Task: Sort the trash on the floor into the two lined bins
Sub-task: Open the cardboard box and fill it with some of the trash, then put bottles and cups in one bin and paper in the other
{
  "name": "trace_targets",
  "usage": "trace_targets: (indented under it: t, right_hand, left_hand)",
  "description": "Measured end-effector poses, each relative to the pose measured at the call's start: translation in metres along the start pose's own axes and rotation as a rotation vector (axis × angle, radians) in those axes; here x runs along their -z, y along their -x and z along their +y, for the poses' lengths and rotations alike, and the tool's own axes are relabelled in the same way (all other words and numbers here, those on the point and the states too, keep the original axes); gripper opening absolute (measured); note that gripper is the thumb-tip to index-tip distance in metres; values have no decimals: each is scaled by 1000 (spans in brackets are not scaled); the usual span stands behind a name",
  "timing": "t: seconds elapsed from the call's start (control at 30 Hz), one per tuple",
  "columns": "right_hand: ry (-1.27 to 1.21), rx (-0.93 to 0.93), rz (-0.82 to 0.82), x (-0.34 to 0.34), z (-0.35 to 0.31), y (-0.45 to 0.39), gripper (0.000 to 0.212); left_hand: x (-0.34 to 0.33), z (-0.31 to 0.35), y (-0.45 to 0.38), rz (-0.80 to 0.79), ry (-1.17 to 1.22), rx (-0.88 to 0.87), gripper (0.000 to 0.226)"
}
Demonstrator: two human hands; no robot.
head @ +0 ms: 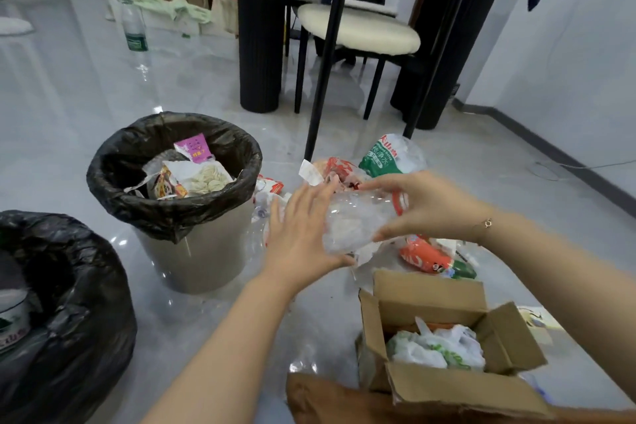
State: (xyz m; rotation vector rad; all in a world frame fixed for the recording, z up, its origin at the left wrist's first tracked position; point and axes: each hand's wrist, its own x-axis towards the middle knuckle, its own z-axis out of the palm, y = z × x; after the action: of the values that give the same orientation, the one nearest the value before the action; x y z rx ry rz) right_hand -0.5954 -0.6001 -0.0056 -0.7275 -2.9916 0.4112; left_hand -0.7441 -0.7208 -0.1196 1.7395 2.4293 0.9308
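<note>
A crumpled clear plastic bottle [358,220] with a red label band is held between both hands above the floor. My left hand [303,231] presses its flat palm and straight fingers against the bottle's left end. My right hand [423,206] grips the bottle's right end with curled fingers. A beige bin with a black liner [144,210] stands to the left and holds food wrappers. A second black-lined bin [69,289] sits at the lower left edge with a white container inside. Loose trash lies behind the hands: a green-labelled crushed bottle [389,155] and an orange wrapper [426,258].
An open cardboard box [447,385] with plastic bags inside sits at the lower right. Black table legs [258,31] and a cream chair [358,31] stand behind the trash pile. A tall upright bottle [134,27] and cardboard clutter are at the far left back.
</note>
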Motion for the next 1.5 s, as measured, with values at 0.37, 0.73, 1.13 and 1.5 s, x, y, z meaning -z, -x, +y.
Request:
trace_targets:
  t: [0.37, 0.73, 1.13, 1.5]
  right_hand:
    - [-1083, 111, 380, 21, -116, 2, 39]
    - [-1188, 254, 67, -48, -261, -56, 31]
    - [-1003, -54, 27, -193, -287, -71, 31]
    - [-1310, -223, 68, -175, -246, -70, 27]
  left_hand:
    - [138, 30, 46, 331, 488, 227, 69]
    - [276, -84, 118, 488, 451, 516, 98]
    - [214, -191, 160, 204, 488, 641, 101]
    - [181, -167, 167, 334, 115, 636, 84]
